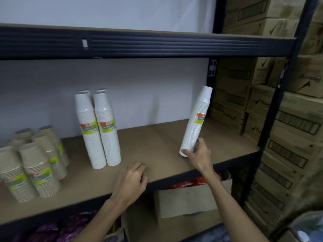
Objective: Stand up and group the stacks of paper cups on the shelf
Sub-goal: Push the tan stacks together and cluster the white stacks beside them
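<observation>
Gripping a ribbed white cup stack [196,122] (tilted, right of frame), the right hand [198,155] is wrapping its base; the left hand [132,180] is resting loosely curled, holding nothing, on the smooth brown shelf [157,137].

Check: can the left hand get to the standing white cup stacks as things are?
Probably yes. The left hand is empty, resting on the shelf edge, and only bare board lies between it and the white stacks. The right hand holds a separate white stack well aside.
</observation>
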Action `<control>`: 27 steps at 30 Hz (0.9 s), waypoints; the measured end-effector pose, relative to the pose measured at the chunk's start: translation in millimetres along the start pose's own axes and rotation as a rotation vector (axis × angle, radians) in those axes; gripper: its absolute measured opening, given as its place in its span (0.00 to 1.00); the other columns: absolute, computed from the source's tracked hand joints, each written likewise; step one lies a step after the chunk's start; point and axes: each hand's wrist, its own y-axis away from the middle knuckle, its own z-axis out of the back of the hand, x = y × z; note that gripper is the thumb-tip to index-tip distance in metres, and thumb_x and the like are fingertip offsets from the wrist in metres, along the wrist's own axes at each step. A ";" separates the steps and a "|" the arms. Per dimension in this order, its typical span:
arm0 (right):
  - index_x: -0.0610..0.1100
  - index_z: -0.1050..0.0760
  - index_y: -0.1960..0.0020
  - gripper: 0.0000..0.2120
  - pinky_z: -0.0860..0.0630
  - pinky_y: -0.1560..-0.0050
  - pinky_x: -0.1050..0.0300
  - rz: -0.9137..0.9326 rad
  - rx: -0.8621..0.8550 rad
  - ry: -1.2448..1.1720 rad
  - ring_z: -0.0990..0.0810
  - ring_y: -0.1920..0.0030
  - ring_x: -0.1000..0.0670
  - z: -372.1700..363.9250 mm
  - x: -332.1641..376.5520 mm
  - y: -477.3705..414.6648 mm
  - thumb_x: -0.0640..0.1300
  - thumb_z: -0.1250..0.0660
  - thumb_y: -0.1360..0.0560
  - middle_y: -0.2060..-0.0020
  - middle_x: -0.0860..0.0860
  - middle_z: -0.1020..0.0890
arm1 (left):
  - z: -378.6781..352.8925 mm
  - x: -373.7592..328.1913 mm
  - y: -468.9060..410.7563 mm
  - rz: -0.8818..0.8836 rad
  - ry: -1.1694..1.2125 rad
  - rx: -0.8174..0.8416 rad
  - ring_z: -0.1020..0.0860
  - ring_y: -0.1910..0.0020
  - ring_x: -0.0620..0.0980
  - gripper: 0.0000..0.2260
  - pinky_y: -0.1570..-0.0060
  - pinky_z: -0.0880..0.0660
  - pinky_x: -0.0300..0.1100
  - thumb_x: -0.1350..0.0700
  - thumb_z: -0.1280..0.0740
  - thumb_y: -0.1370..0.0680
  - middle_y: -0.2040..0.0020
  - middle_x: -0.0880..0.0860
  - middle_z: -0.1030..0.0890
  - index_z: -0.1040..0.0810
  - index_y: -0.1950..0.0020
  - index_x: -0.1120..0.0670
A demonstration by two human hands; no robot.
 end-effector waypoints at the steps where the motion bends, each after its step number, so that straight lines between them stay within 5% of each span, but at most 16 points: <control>1: 0.45 0.29 0.41 0.25 0.25 0.51 0.59 0.022 0.023 -0.019 0.19 0.46 0.48 -11.7 7.9 8.2 0.45 0.21 0.32 0.47 0.49 0.18 | 8.2 6.6 8.9 0.001 -0.015 -0.024 0.23 0.51 0.46 0.11 0.53 0.23 0.43 0.56 0.38 0.22 0.45 0.47 0.21 0.21 0.42 0.52; 6: 0.51 0.33 0.43 0.24 0.26 0.59 0.69 0.115 0.185 -0.081 0.22 0.50 0.55 -69.7 46.7 57.7 0.47 0.22 0.31 0.49 0.56 0.21 | 40.2 43.8 53.2 0.178 -0.049 -0.132 0.26 0.64 0.48 0.04 0.67 0.27 0.43 0.59 0.34 0.26 0.57 0.46 0.23 0.23 0.53 0.51; 14: 0.56 0.36 0.44 0.25 0.25 0.58 0.63 0.174 0.328 -0.067 0.22 0.52 0.53 -156.8 86.5 112.6 0.50 0.23 0.32 0.54 0.56 0.22 | 64.4 84.3 100.1 0.349 -0.218 -0.223 0.21 0.57 0.54 0.10 0.57 0.25 0.46 0.51 0.41 0.25 0.54 0.51 0.20 0.24 0.50 0.53; 19: 0.55 0.36 0.42 0.27 0.21 0.51 0.55 0.183 0.329 -0.047 0.22 0.47 0.50 -194.2 100.7 128.7 0.51 0.23 0.33 0.53 0.56 0.23 | 58.3 97.9 104.8 0.370 -0.315 -0.179 0.23 0.37 0.53 0.23 0.35 0.28 0.49 0.47 0.47 0.22 0.38 0.56 0.20 0.21 0.37 0.57; 27: 0.48 0.30 0.43 0.29 0.19 0.53 0.51 0.158 0.267 0.030 0.19 0.50 0.49 -224.1 115.2 133.0 0.58 0.22 0.36 0.49 0.51 0.19 | 60.6 96.5 105.1 0.360 -0.383 -0.123 0.22 0.37 0.53 0.22 0.36 0.27 0.51 0.50 0.47 0.21 0.39 0.55 0.18 0.20 0.38 0.58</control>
